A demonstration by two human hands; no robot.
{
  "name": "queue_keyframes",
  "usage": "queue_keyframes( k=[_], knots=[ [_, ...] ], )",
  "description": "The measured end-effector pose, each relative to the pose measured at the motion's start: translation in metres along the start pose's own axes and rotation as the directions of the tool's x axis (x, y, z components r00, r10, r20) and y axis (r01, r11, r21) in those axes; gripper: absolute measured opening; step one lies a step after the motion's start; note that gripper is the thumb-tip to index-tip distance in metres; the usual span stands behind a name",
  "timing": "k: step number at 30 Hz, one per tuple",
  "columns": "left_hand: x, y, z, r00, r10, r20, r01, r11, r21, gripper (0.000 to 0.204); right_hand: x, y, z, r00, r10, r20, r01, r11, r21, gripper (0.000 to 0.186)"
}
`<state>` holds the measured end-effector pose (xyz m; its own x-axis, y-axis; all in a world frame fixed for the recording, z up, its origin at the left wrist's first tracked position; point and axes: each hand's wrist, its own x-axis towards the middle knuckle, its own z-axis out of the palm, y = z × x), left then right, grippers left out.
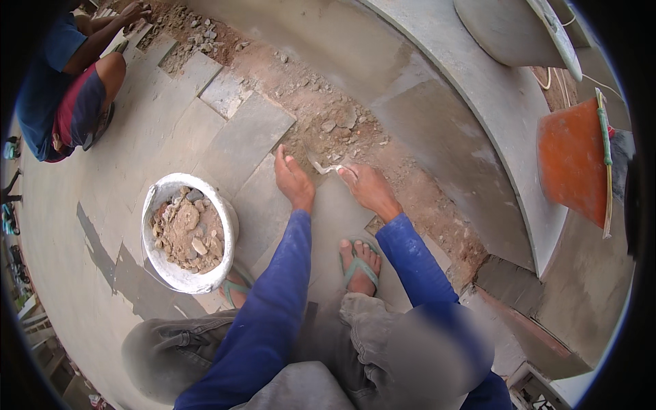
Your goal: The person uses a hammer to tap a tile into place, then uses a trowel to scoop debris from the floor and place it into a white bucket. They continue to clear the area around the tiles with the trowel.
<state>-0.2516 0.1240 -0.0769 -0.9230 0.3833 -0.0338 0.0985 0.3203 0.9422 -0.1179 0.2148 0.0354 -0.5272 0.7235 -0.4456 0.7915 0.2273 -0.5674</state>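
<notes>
My right hand is closed on the handle of a small metal trowel, whose blade rests in loose dirt and rubble in an unpaved strip. My left hand is open, fingers extended, beside the edge of a grey paving tile, just left of the trowel. A white bucket filled with broken rubble and dirt stands to the left of my left forearm. My sandalled right foot is on the paving below my hands.
A co-worker crouches at the upper left, hands raised. A curved concrete ledge runs along the right, carrying an orange container with sticks along its edge and a grey basin. Small teal and dark objects sit at the far left edge.
</notes>
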Motion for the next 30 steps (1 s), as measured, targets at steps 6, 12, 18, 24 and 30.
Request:
queue_keyframes(
  k=[6, 12, 18, 24, 30],
  knots=[
    [0.007, -0.012, 0.014, 0.976, 0.081, 0.202, -0.137, 0.950, 0.282, 0.058, -0.008, 0.000, -0.041, 0.978, -0.013, -0.209, -0.014, 0.992, -0.128, 0.039],
    [-0.012, 0.003, 0.057, 0.985, -0.051, 0.165, -0.007, 0.945, 0.328, 0.071, 0.035, 0.042, -0.024, 0.925, -0.062, -0.374, -0.151, 0.845, -0.512, 0.035],
    [0.009, -0.006, 0.051, 0.980, -0.078, 0.181, 0.022, 0.956, 0.294, 0.073, 0.030, 0.019, 0.008, 0.997, -0.037, -0.075, -0.015, 0.803, -0.596, 0.036],
    [0.008, -0.011, 0.044, 0.978, -0.114, 0.178, 0.070, 0.970, 0.233, 0.069, 0.042, -0.023, -0.013, 0.993, -0.114, -0.042, 0.076, 0.854, -0.515, 0.042],
    [0.009, -0.006, 0.052, 0.981, -0.021, 0.191, 0.004, 0.996, 0.091, 0.064, 0.156, -0.028, -0.001, 0.988, -0.141, -0.067, 0.087, 0.852, -0.516, 0.041]
  ],
)
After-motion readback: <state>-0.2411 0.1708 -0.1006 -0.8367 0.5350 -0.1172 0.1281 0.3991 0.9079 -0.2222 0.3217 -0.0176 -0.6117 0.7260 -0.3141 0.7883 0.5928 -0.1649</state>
